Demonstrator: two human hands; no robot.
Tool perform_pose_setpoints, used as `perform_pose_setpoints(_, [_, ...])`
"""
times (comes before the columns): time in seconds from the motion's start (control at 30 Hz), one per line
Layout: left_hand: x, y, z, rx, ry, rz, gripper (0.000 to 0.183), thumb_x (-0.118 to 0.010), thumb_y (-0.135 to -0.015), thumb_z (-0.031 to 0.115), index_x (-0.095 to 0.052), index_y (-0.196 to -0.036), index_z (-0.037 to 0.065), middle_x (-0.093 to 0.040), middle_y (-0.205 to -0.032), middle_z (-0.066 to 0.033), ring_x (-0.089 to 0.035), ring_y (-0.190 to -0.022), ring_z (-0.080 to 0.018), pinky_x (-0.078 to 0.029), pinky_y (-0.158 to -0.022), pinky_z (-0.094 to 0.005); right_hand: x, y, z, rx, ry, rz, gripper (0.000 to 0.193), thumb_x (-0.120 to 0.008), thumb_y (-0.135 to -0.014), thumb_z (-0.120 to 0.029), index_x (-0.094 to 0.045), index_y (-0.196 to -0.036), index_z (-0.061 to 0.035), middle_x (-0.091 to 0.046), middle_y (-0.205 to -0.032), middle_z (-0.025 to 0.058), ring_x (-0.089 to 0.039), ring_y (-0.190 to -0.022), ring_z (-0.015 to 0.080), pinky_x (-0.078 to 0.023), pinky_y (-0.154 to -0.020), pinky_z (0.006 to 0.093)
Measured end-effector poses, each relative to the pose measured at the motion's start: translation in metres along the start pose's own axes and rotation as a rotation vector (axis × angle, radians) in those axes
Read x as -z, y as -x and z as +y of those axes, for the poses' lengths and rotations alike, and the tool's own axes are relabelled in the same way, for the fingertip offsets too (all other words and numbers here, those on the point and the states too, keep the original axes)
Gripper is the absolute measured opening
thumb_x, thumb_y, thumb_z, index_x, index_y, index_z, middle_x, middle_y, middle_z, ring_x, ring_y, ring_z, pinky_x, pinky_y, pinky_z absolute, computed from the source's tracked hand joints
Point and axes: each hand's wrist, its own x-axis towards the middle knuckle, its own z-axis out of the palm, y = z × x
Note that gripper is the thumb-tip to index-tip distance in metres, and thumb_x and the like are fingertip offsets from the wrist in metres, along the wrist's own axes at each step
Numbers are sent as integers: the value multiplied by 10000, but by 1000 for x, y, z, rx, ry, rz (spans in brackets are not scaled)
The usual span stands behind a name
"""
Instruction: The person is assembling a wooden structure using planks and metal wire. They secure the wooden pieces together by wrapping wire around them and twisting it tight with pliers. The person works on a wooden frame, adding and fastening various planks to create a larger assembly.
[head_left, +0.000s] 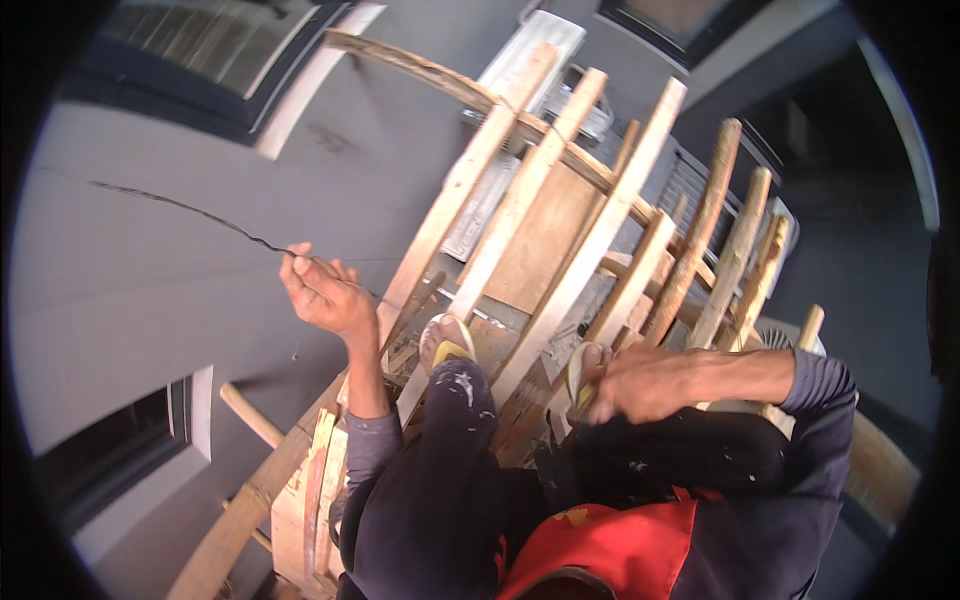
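Observation:
My left hand (328, 298) is raised at the left, its thumb and fingertips pinched on a thin, dark, twisted wire (205, 212). The wire's free length runs out to the left in front of the grey wall. Low at the right, over my bent leg, my right hand (632, 384) has its fingers curled downward beside my sandalled foot (582, 375). Whatever those fingers hold, if anything, is hidden and slightly blurred. My other foot (446, 341), in a sandal with a yellow strap, rests among the wooden beams (520, 215).
A rough pole (425, 68) crosses the beams at the far side. Round wooden poles (700, 225) stand out at the right. Grey wall (170, 270) fills the left, with a dark window opening (110, 450). A thick pole (240, 510) slants at lower left. Drops show between the beams.

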Motion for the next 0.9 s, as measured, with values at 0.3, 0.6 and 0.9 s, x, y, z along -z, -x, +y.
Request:
perform_pose_setpoints(0.3, [-10,14,30,303,171,-141,250,-442,-974,268,-525,-1020,36,-327,-585,43,-326,-479,-25,-267,-371,-177,109,-2,88,-631,873,927,255,-470,-893,-189,-568,-1063,-26,-625,-664,138,-622,-557,285,-515,-520,367])
perform_pose_setpoints(0.6, [8,-12,-1,249,-32,-113,237,-430,-979,288,-506,-1007,66,-293,-605,52,-291,-483,-30,-270,-390,-177,124,4,-58,297,-276,679,164,-593,-836,-151,-621,-917,-11,-544,-877,55,-536,-683,167,-436,-611,287])
perform_pose_setpoints(0.9, [-24,9,-4,319,21,-157,254,-410,-983,302,-491,-1014,64,-283,-581,48,-277,-464,-39,-258,-391,-188,6,-34,-9,-507,226,-296,95,-583,-772,-86,-652,-768,-21,-648,-760,136,-631,-689,286,-515,-742,381])
